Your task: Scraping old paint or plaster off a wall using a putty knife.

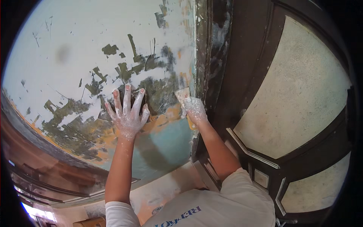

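Wears pale shirt (234, 202) nearest camera. Fans fingers of left hand (128, 115) over patchy wall (87, 30), perhaps for pressure; cannot tell any grip beneath. Clamps fingers of right hand (196, 109) on scraper (182, 92) beside dark frame (217, 49) at right, likely for control.

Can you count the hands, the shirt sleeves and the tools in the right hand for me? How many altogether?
Hands: 2 (left hand, right hand)
Shirt sleeves: 2 (left sleeve, right sleeve)
Tools in the right hand: 1 (scraper)
Total: 5
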Demonstrator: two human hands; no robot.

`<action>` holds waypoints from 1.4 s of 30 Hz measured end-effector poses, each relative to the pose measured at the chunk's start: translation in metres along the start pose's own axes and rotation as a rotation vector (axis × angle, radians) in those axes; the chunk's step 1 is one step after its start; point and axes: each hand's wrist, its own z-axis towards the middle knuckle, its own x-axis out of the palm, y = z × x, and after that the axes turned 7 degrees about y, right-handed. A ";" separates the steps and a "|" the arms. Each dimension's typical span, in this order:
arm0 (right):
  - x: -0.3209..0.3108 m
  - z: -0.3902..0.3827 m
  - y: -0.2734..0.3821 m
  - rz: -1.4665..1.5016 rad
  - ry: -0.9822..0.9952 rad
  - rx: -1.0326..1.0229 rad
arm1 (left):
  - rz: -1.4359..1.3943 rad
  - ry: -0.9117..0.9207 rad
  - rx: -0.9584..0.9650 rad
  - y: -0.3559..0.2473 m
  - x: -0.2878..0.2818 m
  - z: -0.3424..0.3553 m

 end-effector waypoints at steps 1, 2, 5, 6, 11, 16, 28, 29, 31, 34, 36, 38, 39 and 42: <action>-0.006 0.007 0.000 0.016 0.063 -0.014 | 0.001 -0.017 0.014 -0.001 0.000 0.001; -0.004 0.010 0.008 0.015 0.060 -0.011 | -0.003 -0.014 0.014 -0.001 0.000 0.000; 0.020 0.017 0.060 0.402 0.027 -0.106 | -0.022 -0.011 0.006 0.001 0.003 -0.001; 0.027 0.018 0.062 0.465 -0.012 -0.075 | -0.015 -0.031 0.012 0.001 0.005 -0.002; 0.023 -0.002 0.008 0.279 0.034 0.079 | -0.003 -0.074 0.024 0.001 0.005 -0.002; 0.023 0.022 0.052 0.559 0.043 -0.048 | -0.014 -0.062 0.013 0.000 0.007 0.000; -0.012 -0.034 -0.027 0.660 0.341 -0.022 | -0.010 -0.109 0.042 0.000 0.005 0.000; -0.018 -0.030 -0.005 0.613 0.342 0.076 | 0.001 -0.080 0.031 0.001 0.003 -0.002; -0.021 -0.027 0.023 0.520 0.345 0.060 | 0.008 -0.071 0.024 0.003 0.001 -0.005; -0.018 -0.023 -0.008 0.276 0.283 0.039 | 0.000 -0.093 0.028 0.000 0.002 -0.002; -0.007 -0.039 -0.049 0.271 0.289 0.152 | -0.004 -0.066 0.009 0.001 0.006 -0.001; -0.002 -0.061 -0.072 0.224 0.318 0.406 | 0.011 -0.059 0.004 0.003 0.004 -0.003; -0.008 -0.069 -0.096 0.226 0.314 0.403 | 0.007 -0.044 0.000 0.000 0.003 0.000; -0.022 -0.077 -0.123 0.245 0.449 0.384 | -0.002 -0.028 -0.010 0.000 0.004 -0.001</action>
